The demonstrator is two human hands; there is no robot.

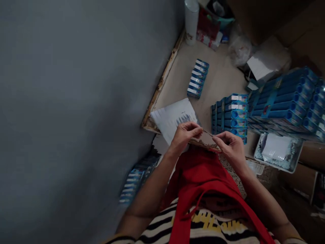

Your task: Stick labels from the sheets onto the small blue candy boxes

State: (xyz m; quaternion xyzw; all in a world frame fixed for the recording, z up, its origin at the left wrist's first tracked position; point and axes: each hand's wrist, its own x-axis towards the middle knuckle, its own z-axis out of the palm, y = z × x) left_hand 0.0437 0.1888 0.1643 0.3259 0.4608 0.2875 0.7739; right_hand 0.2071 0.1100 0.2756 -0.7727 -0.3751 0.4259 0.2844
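Note:
Close to the table's front edge, my left hand (186, 135) and my right hand (230, 145) pinch the two ends of a thin strip (208, 132). The strip appears almost edge-on, so its material and face cannot be made out. Beneath and beyond my left hand lies a white sheet (175, 115) with a row of dark marks, reaching over the table edge. Just past my right hand stands a stack of blue boxes (230, 115); its upper two have white labels on their ends. Farther back, a short row of blue boxes (197, 78) carries white strips.
To the right are a larger stack of blue boxes (281, 98) and a metal tray (296, 157) with white paper. A white cylinder (191, 20) stands at the back by the grey wall (76, 84). More blue boxes (132, 184) sit low at the left.

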